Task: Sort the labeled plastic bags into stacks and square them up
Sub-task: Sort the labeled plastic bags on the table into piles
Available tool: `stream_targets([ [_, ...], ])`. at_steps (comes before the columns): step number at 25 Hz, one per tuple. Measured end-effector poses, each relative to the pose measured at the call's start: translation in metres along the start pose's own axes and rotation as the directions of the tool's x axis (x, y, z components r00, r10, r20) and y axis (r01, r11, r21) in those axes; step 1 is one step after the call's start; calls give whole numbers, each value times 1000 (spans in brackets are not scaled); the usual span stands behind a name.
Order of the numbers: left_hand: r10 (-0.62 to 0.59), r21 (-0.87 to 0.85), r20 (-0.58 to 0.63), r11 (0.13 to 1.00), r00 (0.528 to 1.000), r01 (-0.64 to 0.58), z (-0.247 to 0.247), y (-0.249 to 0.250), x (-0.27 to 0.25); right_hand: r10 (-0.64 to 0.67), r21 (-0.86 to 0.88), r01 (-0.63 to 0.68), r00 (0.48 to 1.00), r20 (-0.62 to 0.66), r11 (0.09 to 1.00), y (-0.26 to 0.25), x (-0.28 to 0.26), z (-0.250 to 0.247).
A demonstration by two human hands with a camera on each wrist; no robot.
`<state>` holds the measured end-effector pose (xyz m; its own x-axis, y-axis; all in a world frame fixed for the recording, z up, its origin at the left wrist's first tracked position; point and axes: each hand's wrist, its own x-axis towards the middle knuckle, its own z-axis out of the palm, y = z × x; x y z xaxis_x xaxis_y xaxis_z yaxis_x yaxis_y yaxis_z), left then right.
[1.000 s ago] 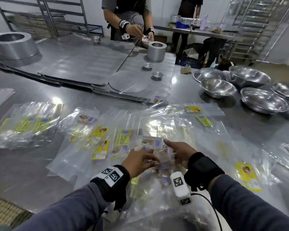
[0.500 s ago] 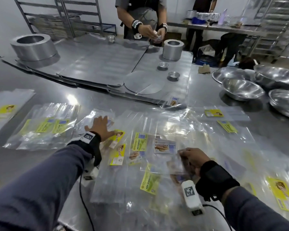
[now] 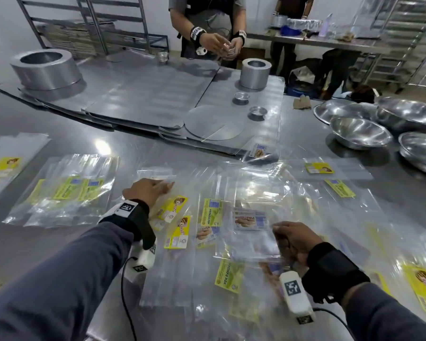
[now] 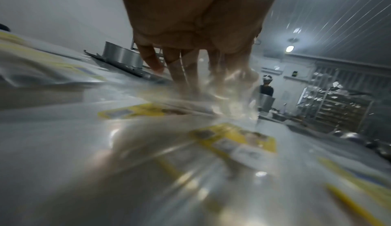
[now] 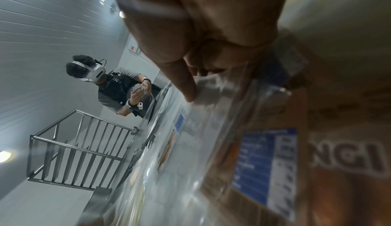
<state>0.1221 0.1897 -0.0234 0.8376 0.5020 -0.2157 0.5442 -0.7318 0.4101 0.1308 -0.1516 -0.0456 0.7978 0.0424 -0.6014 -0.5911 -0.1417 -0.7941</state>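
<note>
Many clear plastic bags with printed labels lie spread over the steel table (image 3: 30,242). My right hand (image 3: 284,238) pinches the right edge of a clear bag with a blue-and-white label (image 3: 250,219); in the right wrist view the thumb (image 5: 186,85) presses on the plastic. My left hand (image 3: 158,187) lies further left, its straight fingers (image 4: 182,72) resting on a small clear bag (image 3: 158,174). Yellow-labelled bags (image 3: 174,209) and green-labelled bags (image 3: 212,212) lie between the hands. A loose stack of green-labelled bags (image 3: 67,190) sits at the left.
Another stack with a yellow label (image 3: 3,166) lies at the far left edge. Steel bowls (image 3: 359,131) stand at the right. Flat metal sheets (image 3: 145,94), two metal rings (image 3: 46,67) and small tins (image 3: 257,110) fill the far side, where another person (image 3: 207,20) works.
My left hand left the bag in the middle and moved out to the left onto the small clear bag. The right hand kept hold of the blue-and-white labelled bag.
</note>
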Motion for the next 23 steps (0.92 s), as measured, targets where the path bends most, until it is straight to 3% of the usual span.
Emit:
stream_targets([
  [3, 233, 75, -22, 970, 972, -231, 16, 24, -24, 0, 5, 0, 1000, 3, 1000, 0, -1, -1],
  [6, 458, 149, 159, 865, 875, -480, 51, 55, -75, -5, 27, 5, 1000, 3, 1000, -2, -8, 0],
  [10, 506, 97, 396, 806, 766, -583, 90, 77, -132, -9, 91, 7, 1000, 15, 996, -1, -15, -1],
  [13, 539, 69, 461, 770, 705, -634, 107, 85, -149, 4, 74, -10, 997, 75, 997, 2, -15, -1],
  [15, 565, 8, 464, 767, 682, -641, 108, 93, -155, -70, -19, 72, 993, 100, 997, 3, -16, -4],
  [16, 590, -57, 425, 774, 687, -630, 105, 98, -157, -106, -52, 111, 990, 96, 992, 4, -14, -7],
  [18, 602, -192, 291, 798, 744, -571, 100, 104, -153, -143, -99, 152, 985, 92, 983, 5, -11, -15],
  [21, 495, -314, 155, 845, 855, -432, 92, 105, -138, -193, -104, 200, 978, 76, 974, 2, -12, -34],
  [23, 399, -397, 128, 860, 908, -322, 90, 114, -132, -217, -54, 220, 974, 59, 974, -5, -22, -55],
])
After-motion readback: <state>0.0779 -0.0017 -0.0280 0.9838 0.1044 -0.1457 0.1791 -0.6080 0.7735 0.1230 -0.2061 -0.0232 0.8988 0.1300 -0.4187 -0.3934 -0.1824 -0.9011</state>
